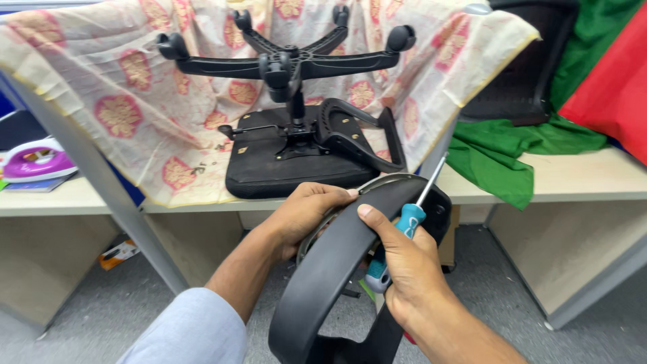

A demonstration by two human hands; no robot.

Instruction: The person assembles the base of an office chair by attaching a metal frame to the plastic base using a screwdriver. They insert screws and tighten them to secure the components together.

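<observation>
**Two hands, one armrest, one screwdriver**

The left hand [306,216] and right hand [404,266] curl their fingers closed around one black chair armrest [323,283], held below the worktop [579,178]. The right also grips one teal-handled screwdriver [408,226]. One upturned office chair [296,145] lies on the worktop.

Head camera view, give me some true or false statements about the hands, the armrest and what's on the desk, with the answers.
1. The right hand holds a screwdriver with a teal handle. True.
2. Both hands grip a black chair armrest. True; the left hand is on its upper end.
3. The office chair on the desk stands upright on its wheels. False; it lies upside down, wheel base up.
4. The chair rests on bare desk. False; a patterned cream cloth lies under it.
5. A green cloth lies on the desk to the right of the chair. True.
</observation>
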